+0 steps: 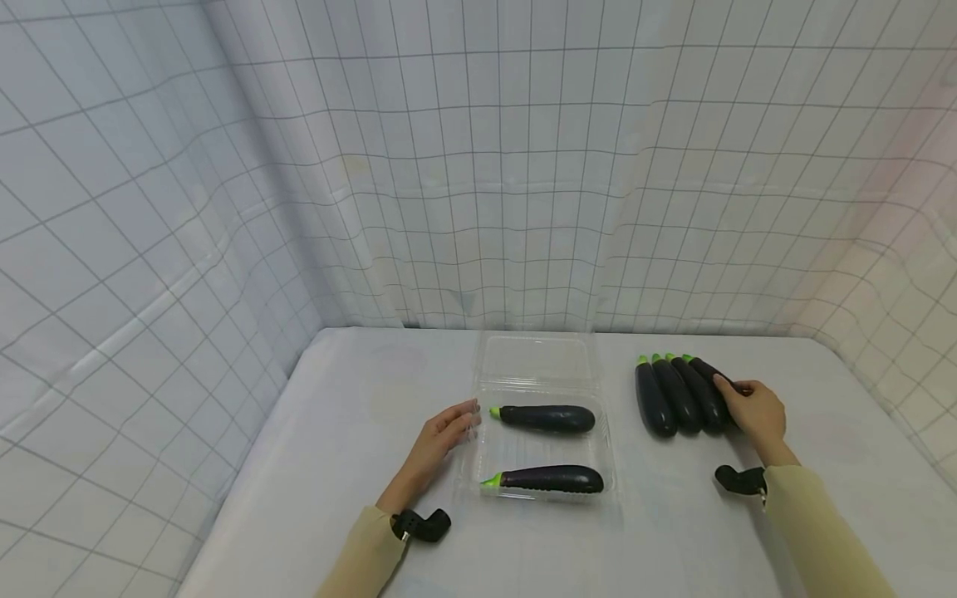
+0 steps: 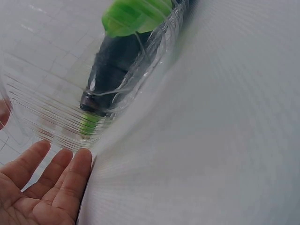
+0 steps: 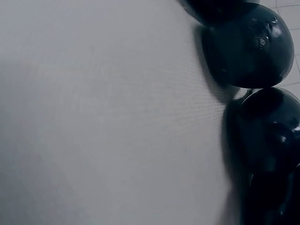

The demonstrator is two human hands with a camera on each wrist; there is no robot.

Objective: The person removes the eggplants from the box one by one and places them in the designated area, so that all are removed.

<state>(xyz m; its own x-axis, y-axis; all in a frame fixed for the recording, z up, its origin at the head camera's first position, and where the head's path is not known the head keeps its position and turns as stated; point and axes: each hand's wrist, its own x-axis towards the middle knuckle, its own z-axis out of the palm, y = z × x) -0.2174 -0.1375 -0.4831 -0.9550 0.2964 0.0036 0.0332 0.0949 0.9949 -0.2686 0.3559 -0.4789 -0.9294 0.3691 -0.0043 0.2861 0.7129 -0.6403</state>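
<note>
My left hand [image 1: 441, 436] lies along the left side of a clear plastic clamshell box [image 1: 542, 453], fingers fairly straight and fingertips right at its wall. The left wrist view shows those fingers [image 2: 77, 168] beside the ribbed plastic. Inside the open box lie two dark eggplants with green stems, one farther back [image 1: 549, 419] and one nearer the front [image 1: 557, 479]. To the right, my right hand [image 1: 758, 415] grips the rightmost eggplant [image 1: 709, 370] of a row, partly covering it. Other eggplants [image 1: 654, 403] lie close beside it; their rounded ends [image 3: 251, 47] fill the right wrist view's right side.
The box's lid [image 1: 537, 357] is folded back toward the rear. Everything rests on a white-covered table [image 1: 359, 390]. White gridded curtains [image 1: 486, 166] hang behind it and along both sides. A black wrist camera [image 1: 422, 526] is strapped to each forearm.
</note>
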